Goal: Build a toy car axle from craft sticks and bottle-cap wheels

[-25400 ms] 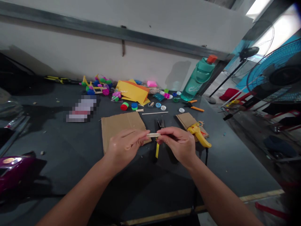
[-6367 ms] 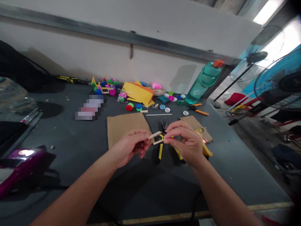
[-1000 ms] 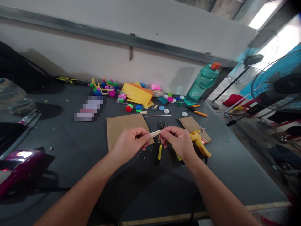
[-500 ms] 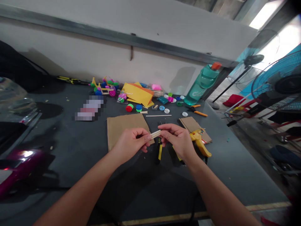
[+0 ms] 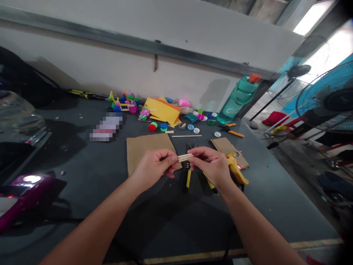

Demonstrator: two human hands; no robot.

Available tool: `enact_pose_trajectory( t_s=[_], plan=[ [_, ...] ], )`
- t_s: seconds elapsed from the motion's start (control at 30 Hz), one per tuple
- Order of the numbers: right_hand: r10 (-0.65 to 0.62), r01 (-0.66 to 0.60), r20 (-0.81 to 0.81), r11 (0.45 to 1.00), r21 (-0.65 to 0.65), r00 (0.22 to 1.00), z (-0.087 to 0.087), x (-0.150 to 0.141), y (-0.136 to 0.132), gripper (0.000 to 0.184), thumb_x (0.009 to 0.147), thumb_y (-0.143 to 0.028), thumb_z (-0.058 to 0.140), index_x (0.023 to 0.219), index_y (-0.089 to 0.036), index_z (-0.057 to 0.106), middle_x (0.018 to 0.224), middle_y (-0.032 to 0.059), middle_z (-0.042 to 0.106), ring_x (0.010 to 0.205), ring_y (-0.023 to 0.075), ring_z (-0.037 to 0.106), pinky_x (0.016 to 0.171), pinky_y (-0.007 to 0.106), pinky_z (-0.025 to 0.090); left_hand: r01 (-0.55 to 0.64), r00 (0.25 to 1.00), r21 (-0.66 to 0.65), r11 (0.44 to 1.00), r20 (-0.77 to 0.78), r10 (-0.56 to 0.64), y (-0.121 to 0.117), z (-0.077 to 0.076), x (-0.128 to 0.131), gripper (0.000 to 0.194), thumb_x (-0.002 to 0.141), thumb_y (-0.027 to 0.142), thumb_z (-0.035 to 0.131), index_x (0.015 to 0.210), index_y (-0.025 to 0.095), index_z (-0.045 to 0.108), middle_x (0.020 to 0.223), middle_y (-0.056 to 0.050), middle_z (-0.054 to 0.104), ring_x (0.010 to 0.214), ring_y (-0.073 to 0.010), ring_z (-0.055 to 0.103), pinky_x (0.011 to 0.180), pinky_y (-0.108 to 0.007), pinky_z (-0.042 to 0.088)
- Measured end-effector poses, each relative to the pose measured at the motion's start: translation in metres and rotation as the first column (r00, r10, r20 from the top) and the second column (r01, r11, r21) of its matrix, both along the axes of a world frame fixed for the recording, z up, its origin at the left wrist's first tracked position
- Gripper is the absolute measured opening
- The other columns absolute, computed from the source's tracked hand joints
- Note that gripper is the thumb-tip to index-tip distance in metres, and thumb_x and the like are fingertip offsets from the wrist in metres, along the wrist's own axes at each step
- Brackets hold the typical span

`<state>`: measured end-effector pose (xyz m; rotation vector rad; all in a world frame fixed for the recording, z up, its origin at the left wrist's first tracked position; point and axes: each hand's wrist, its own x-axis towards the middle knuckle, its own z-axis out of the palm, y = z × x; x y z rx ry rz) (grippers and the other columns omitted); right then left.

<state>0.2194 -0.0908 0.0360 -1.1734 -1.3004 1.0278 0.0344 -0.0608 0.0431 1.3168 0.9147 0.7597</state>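
Between my hands are short pale wooden sticks (image 5: 185,157), lying side by side and held level above the table. My left hand (image 5: 160,163) pinches their left ends between thumb and fingers. At the other ends, the thumb and fingertips of my right hand (image 5: 211,163) close on them too. Below and behind my left hand lies a flat piece of brown cardboard (image 5: 146,145). Pliers with black and yellow handles (image 5: 188,178) rest under my hands, partly covered by the right one. A yellow glue gun (image 5: 237,169) lies just right of my right hand, against a smaller cardboard piece (image 5: 223,145).
A thin white stick (image 5: 186,136), bottle caps (image 5: 191,127) and yellow paper (image 5: 160,110) lie farther back. A teal water bottle (image 5: 234,101) stands beside orange-handled pliers (image 5: 235,134). A shiny purple object (image 5: 30,187) is at the left, a fan (image 5: 331,99) at the right.
The sticks have turned from a slant to nearly level, and more of their length shows between my hands. My right hand has shifted slightly right; both hands keep their pinch.
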Motion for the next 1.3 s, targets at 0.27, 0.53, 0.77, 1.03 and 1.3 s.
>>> enact_pose_trajectory(
  t_s=[0.27,0.53,0.77,1.03,1.3],
  plan=[
    [-0.025,0.025,-0.014,1.0,-0.015,1.0,-0.0006,-0.0025,-0.0005,0.017,0.068,-0.024,0.073,0.085,-0.02,0.07,0.062,-0.0023,0.067,0.05,0.0113,0.062,0.053,0.026,0.055,0.025,0.997,-0.052,0.998,0.076,-0.021,0.0003,-0.0027,0.0022,0.018,0.074,0.033,0.063,0.069,0.015,0.064,0.063,-0.002,0.062,0.052,-0.0097,0.057,0.051,-0.022,0.056],
    [-0.015,0.014,-0.024,1.0,-0.026,1.0,0.0005,-0.0022,-0.002,0.014,0.068,-0.023,0.073,0.081,-0.019,0.069,0.06,-0.0025,0.066,0.048,0.011,0.063,0.052,0.025,0.055,0.064,0.994,-0.09,0.994,0.099,-0.055,0.0009,-0.008,0.0013,0.018,0.074,0.032,0.066,0.068,0.014,0.065,0.061,-0.001,0.061,0.051,-0.0093,0.058,0.053,-0.023,0.055],
    [-0.067,0.067,-0.02,0.998,-0.004,0.998,0.002,-0.0042,-0.0014,0.015,0.069,-0.021,0.071,0.084,-0.018,0.07,0.059,-0.002,0.067,0.049,0.011,0.063,0.053,0.024,0.055,0.058,0.993,-0.086,0.995,0.111,-0.048,0.0009,-0.007,0.0014,0.02,0.075,0.034,0.064,0.07,0.014,0.064,0.064,-0.001,0.062,0.052,-0.0089,0.058,0.054,-0.024,0.055],
    [-0.103,0.103,0.009,0.994,0.033,0.995,0.0024,-0.007,-0.0031,0.014,0.07,-0.022,0.071,0.084,-0.02,0.072,0.059,-0.0006,0.068,0.05,0.0134,0.063,0.053,0.028,0.057,0.007,1.0,0.002,1.0,0.028,-0.007,0.0023,-0.0073,-0.0005,0.013,0.075,0.028,0.064,0.074,0.015,0.066,0.067,0.001,0.064,0.053,-0.007,0.058,0.057,-0.019,0.052],
    [-0.12,0.119,0.012,0.99,0.072,0.993,0.0042,-0.0081,-0.0053,0.013,0.069,-0.018,0.071,0.081,-0.022,0.074,0.058,-0.0017,0.067,0.05,0.0125,0.064,0.052,0.026,0.058,0.001,1.0,0.024,1.0,0.005,-0.001,0.003,-0.0073,-0.001,0.015,0.076,0.029,0.063,0.073,0.015,0.066,0.065,0.0,0.065,0.054,-0.0079,0.059,0.057,-0.02,0.052]
  ],
)
